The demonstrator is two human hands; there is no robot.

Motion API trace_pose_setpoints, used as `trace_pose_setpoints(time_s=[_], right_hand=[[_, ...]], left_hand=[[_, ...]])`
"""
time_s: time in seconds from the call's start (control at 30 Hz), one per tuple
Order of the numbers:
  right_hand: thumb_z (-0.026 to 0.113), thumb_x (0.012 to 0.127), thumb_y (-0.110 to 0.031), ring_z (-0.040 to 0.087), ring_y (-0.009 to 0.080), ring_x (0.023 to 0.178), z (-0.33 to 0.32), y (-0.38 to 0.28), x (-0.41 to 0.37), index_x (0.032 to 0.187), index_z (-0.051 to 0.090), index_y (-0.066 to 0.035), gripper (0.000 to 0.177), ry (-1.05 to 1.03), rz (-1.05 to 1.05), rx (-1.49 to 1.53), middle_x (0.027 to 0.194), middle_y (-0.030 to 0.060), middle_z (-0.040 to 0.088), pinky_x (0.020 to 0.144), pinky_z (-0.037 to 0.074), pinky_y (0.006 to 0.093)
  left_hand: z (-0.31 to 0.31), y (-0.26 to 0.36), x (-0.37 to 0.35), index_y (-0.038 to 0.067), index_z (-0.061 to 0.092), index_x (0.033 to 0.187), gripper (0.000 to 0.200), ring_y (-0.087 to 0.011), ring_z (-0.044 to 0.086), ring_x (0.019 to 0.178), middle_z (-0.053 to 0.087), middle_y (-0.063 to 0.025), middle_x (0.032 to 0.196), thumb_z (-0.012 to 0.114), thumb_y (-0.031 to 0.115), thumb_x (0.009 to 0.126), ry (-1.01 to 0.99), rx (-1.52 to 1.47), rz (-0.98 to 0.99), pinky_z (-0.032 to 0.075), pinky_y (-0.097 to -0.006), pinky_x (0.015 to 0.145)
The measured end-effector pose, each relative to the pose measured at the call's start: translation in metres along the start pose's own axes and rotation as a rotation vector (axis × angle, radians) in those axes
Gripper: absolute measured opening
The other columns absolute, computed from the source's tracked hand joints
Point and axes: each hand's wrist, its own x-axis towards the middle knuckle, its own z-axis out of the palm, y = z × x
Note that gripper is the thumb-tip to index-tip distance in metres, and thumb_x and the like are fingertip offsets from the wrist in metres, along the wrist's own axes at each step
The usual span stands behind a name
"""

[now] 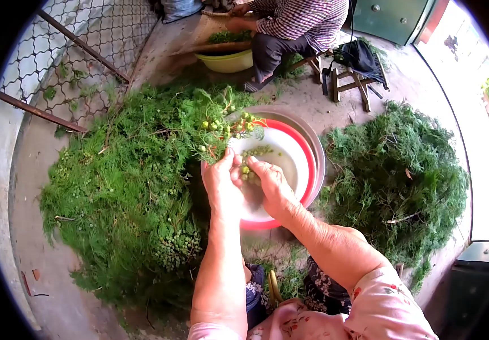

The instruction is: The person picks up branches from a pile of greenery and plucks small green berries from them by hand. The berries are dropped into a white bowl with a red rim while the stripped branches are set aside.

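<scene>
My left hand (225, 180) is closed on a green sprig (221, 122) that carries pale round berries and reaches up and away over the basin's far left rim. Beside it, my right hand (271, 184) has its thumb and fingers pinched together around something small, perhaps a yellow-green berry. Both hands are over a white basin (289, 161) with a red rim, which stands in a larger metal basin (319, 156). Several loose green berries (260, 151) lie inside the white basin. A large heap of green branches (120, 181) lies to the left, some bearing berries.
A second heap of branches (397, 175) lies at the right. Farther back, a seated person (301, 25) works at a yellow-green tub (227, 60). A stool (357, 85) holds a black bag (360, 56). Wire mesh (86, 51) with rusty bars stands at upper left.
</scene>
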Motion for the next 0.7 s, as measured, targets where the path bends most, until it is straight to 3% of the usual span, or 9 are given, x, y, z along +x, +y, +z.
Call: trace_pose_setpoints(time_s=[0.07, 0.2, 0.3, 0.47, 0.57, 0.7], right_hand=[[0.045, 0.091, -0.028, 0.046, 0.0075, 0.045, 0.003, 0.000, 0.001, 0.083, 0.057, -0.004, 0.028, -0.002, -0.006, 0.020, 0.066, 0.0026, 0.060, 0.038, 0.034, 0.0213], [0.050, 0.090, -0.029, 0.043, 0.0069, 0.041, 0.013, -0.004, 0.008, 0.082, 0.056, -0.004, 0.027, 0.095, 0.028, 0.008, 0.062, 0.0011, 0.057, 0.035, 0.031, 0.0198], [0.050, 0.091, -0.028, 0.041, 0.0068, 0.039, 0.015, -0.001, 0.008, 0.084, 0.055, -0.004, 0.025, 0.116, -0.140, -0.157, 0.059, 0.0008, 0.055, 0.033, 0.029, 0.0197], [0.046, 0.093, -0.026, 0.041, 0.0103, 0.037, 0.012, 0.006, 0.024, 0.078, 0.047, -0.007, 0.024, 0.266, 0.031, 0.322, 0.055, 0.0037, 0.052, 0.031, 0.028, 0.0224], [0.046, 0.093, -0.027, 0.041, 0.0115, 0.036, 0.004, 0.009, 0.024, 0.078, 0.047, -0.006, 0.025, 0.257, -0.031, 0.389, 0.055, 0.0046, 0.052, 0.031, 0.029, 0.0240], [0.046, 0.092, -0.026, 0.043, 0.0129, 0.039, 0.013, -0.007, 0.013, 0.077, 0.049, -0.007, 0.024, 0.317, 0.041, 0.361, 0.057, 0.0049, 0.053, 0.035, 0.032, 0.0253]], left_hand=[[-0.003, 0.002, 0.001, 0.009, 0.055, 0.079, 0.013, -0.0040, 0.034, 0.044, 0.046, 0.0037, 0.059, 0.053, 0.019, 0.086, 0.006, 0.010, 0.022, 0.025, -0.0185, 0.039], [0.000, 0.002, 0.000, 0.008, 0.057, 0.086, 0.011, -0.0034, 0.037, 0.047, 0.050, 0.0032, 0.063, 0.054, 0.019, 0.085, 0.017, -0.029, 0.030, 0.027, -0.0186, 0.040], [0.007, 0.008, -0.008, 0.007, 0.057, 0.086, 0.016, -0.0035, 0.037, 0.048, 0.049, 0.0042, 0.064, 0.052, 0.022, 0.088, 0.044, -0.095, -0.012, 0.026, -0.0190, 0.041], [0.017, 0.010, -0.012, 0.011, 0.049, 0.078, 0.021, -0.0050, 0.032, 0.044, 0.039, 0.0051, 0.056, 0.048, 0.027, 0.091, 0.150, -0.239, -0.117, 0.028, -0.0208, 0.039], [0.028, 0.012, -0.016, 0.013, 0.045, 0.074, 0.024, -0.0062, 0.029, 0.041, 0.035, 0.0059, 0.051, 0.047, 0.029, 0.091, 0.180, -0.322, -0.119, 0.028, -0.0224, 0.038], [0.023, 0.009, -0.010, 0.014, 0.046, 0.074, 0.023, -0.0064, 0.029, 0.042, 0.032, 0.0068, 0.050, 0.048, 0.030, 0.091, 0.171, -0.340, -0.108, 0.027, -0.0224, 0.039]])
